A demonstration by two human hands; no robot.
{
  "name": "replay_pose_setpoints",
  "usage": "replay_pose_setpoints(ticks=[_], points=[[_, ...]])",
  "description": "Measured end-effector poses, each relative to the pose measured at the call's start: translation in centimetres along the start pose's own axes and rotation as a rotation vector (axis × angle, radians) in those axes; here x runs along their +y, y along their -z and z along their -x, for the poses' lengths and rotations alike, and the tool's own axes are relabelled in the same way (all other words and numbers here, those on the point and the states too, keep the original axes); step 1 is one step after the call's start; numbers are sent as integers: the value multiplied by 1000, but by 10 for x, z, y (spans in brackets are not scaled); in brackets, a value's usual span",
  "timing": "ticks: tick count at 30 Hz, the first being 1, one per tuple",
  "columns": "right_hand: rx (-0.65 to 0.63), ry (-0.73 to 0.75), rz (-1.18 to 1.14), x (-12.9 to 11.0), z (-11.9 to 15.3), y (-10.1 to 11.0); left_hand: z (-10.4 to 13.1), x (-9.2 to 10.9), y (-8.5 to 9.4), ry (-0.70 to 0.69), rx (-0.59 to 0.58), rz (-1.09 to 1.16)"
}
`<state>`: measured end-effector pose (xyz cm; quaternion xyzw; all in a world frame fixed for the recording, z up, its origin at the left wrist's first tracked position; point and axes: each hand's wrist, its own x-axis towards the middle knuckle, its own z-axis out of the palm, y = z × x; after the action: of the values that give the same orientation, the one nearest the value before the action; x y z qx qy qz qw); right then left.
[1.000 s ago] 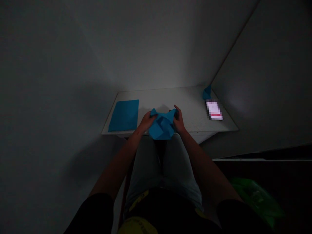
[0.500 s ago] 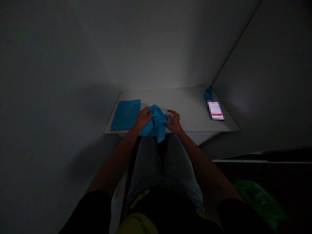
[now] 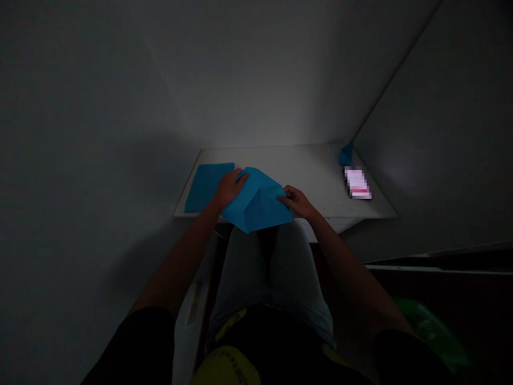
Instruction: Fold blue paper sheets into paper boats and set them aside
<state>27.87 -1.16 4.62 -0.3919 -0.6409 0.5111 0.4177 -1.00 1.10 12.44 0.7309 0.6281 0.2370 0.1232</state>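
Note:
A creased sheet of blue paper (image 3: 262, 206) spans the space between my hands, partly spread, its lower edge hanging past the table's front edge over my lap. My left hand (image 3: 230, 188) pinches its upper left side between thumb and fingers. At its right edge, my right hand (image 3: 297, 201) grips the paper with thumb and fingertips. Flat on the table to the left lies more blue paper (image 3: 204, 184), square-cornered; my left hand and wrist cover part of its right side.
The white table (image 3: 280, 158) stands against the wall. A lit phone (image 3: 358, 183) with a blurred screen lies at the right, and a small folded blue paper piece (image 3: 346, 154) stands behind it. A green plastic bag (image 3: 430, 331) is on the dark floor.
The bunched blue paper has been opened out into a wider shape. My right hand has moved right and closed on the paper's edge; my left hand shifted slightly left.

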Motion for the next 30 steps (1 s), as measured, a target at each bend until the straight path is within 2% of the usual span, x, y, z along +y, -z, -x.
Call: replay_pose_setpoints(ticks=[4,6,8,10,12,14,17,20,22,25,28,30], points=[[-79,-75,24,-19,6,12,-14,5,11,-62,28,-54],[-79,-101,25,-24,8,14,-25,13,19,-119,31,-80],[-24,-115,22,-23,7,16,-36,25,27,-183,67,-117],[76,-119,35,-16,4,18,-43,41,31,-224,164,-163],[206,-128,78,-5,-2,20,-43,56,28,-236,269,-207],[335,-148,157,9,-8,22,-35,67,12,-249,295,-237],[437,-174,364,26,-12,24,-13,69,-32,-308,156,-246],[440,-199,672,34,-9,24,8,55,-81,-200,1,-227],[447,-200,890,33,-5,23,15,42,-105,-128,-118,-232],[399,-118,1090,28,-4,17,19,23,-125,-126,-197,-241],[224,27,1124,27,-14,8,18,11,-129,-188,-179,-252],[112,65,1113,32,-27,1,16,7,-129,-216,-175,-262]])
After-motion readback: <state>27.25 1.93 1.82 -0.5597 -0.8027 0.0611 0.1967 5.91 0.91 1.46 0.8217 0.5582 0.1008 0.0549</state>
